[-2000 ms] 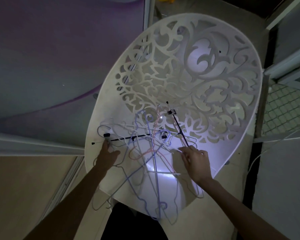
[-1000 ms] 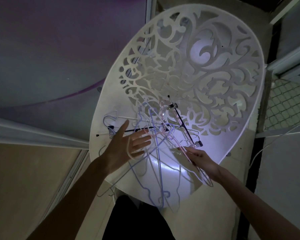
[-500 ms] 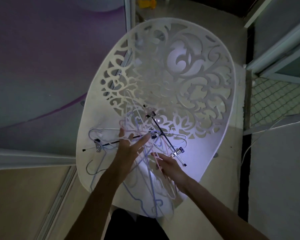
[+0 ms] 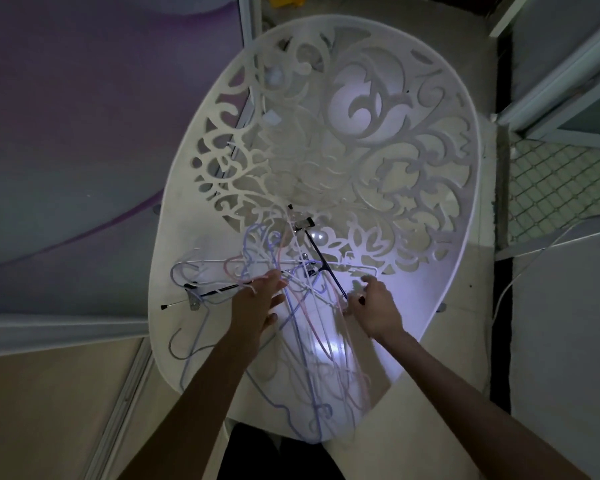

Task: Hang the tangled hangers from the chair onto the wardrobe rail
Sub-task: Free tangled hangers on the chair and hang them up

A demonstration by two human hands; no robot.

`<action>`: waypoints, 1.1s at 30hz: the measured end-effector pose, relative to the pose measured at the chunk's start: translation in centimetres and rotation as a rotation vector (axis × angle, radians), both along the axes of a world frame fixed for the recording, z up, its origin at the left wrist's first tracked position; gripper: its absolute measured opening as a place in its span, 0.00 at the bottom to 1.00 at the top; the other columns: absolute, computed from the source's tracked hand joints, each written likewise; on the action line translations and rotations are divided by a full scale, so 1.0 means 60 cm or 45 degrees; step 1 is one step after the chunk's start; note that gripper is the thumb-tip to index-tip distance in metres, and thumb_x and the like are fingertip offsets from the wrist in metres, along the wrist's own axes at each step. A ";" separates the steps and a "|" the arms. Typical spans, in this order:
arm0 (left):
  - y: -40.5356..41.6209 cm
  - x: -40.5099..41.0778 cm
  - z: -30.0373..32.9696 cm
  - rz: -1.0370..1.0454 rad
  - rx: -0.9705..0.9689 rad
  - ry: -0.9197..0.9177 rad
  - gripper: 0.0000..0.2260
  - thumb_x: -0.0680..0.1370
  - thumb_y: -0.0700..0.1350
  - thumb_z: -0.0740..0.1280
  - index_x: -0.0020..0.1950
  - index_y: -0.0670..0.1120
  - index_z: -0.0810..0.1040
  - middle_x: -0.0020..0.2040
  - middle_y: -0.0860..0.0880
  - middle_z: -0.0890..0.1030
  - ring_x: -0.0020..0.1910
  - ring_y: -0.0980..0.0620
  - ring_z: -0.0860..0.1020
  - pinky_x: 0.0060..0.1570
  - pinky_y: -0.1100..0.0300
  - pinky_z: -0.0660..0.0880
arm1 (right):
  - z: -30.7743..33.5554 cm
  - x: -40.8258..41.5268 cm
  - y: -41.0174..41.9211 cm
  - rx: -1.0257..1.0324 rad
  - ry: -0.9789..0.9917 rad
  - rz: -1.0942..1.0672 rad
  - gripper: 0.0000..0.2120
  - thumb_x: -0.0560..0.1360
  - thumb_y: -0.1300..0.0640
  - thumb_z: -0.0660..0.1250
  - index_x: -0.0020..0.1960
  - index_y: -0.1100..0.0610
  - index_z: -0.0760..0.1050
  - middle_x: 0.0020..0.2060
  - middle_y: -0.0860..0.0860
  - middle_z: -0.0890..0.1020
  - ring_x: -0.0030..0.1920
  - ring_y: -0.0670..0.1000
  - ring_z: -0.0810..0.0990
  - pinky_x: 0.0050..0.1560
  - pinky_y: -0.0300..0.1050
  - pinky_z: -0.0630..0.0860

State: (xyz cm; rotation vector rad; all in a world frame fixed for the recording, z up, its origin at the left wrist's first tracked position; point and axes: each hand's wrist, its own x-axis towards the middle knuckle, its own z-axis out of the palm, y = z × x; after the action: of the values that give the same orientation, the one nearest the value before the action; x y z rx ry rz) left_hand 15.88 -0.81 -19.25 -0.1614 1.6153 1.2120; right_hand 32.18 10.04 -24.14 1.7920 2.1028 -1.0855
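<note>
A tangle of hangers (image 4: 302, 327) lies on the seat of a white chair (image 4: 440, 292) with a cut-out scroll back. The wires are blue, pink and white, and two black clip hangers (image 4: 323, 261) cross over them. My left hand (image 4: 257, 303) reaches into the middle of the tangle with straight fingers, a white wire lying across them. My right hand (image 4: 374, 306) is at the near end of one black clip hanger, its fingers curled down round wires there. The wardrobe rail is not in view.
A purple-grey wall (image 4: 84, 133) stands close on the left. On the right are a pale door frame (image 4: 561, 88), a mesh grille (image 4: 555, 188) and a white cable (image 4: 520, 271) on the floor. A yellow object (image 4: 284, 0) sits beyond the chair.
My right hand has left the pink wires and moved right and up to the black hanger's end. My left hand stays in the tangle's middle. The view has shifted slightly.
</note>
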 end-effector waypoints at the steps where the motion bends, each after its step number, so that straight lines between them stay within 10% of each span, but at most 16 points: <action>1: 0.003 0.002 -0.007 0.023 -0.005 0.010 0.07 0.77 0.51 0.66 0.41 0.52 0.78 0.42 0.56 0.81 0.40 0.60 0.77 0.35 0.64 0.66 | -0.016 -0.005 0.004 -0.060 -0.054 0.031 0.14 0.76 0.53 0.60 0.59 0.57 0.73 0.52 0.56 0.79 0.51 0.59 0.78 0.51 0.50 0.75; 12: 0.004 -0.018 -0.052 0.128 0.048 -0.159 0.06 0.79 0.44 0.64 0.43 0.47 0.78 0.31 0.56 0.84 0.29 0.61 0.82 0.42 0.64 0.76 | -0.023 0.000 0.024 0.417 0.094 0.205 0.10 0.80 0.58 0.57 0.48 0.56 0.77 0.40 0.50 0.69 0.41 0.53 0.71 0.30 0.42 0.60; 19: 0.000 -0.017 -0.063 0.193 0.051 -0.308 0.04 0.78 0.44 0.64 0.48 0.48 0.78 0.35 0.55 0.85 0.32 0.60 0.83 0.39 0.66 0.79 | -0.011 0.021 0.052 0.231 0.262 -0.006 0.11 0.79 0.54 0.60 0.54 0.55 0.80 0.42 0.55 0.75 0.42 0.56 0.77 0.44 0.49 0.73; 26: 0.000 -0.020 -0.063 0.129 0.029 -0.305 0.04 0.78 0.46 0.64 0.47 0.49 0.79 0.42 0.54 0.83 0.42 0.57 0.81 0.45 0.63 0.74 | 0.010 0.032 0.052 0.650 0.115 0.344 0.10 0.79 0.56 0.61 0.55 0.55 0.79 0.39 0.52 0.74 0.40 0.55 0.74 0.32 0.43 0.67; 33: 0.012 0.006 -0.054 0.125 0.045 -0.330 0.05 0.78 0.45 0.64 0.44 0.49 0.79 0.39 0.54 0.84 0.43 0.54 0.79 0.40 0.63 0.76 | 0.008 0.034 0.057 0.533 0.174 0.321 0.11 0.79 0.55 0.60 0.56 0.56 0.79 0.39 0.52 0.74 0.39 0.54 0.75 0.34 0.45 0.70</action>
State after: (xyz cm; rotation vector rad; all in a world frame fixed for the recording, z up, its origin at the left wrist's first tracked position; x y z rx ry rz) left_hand 16.26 -0.07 -22.49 -0.3640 1.3727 1.2390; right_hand 34.20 13.47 -23.67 1.5750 2.7120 -0.7636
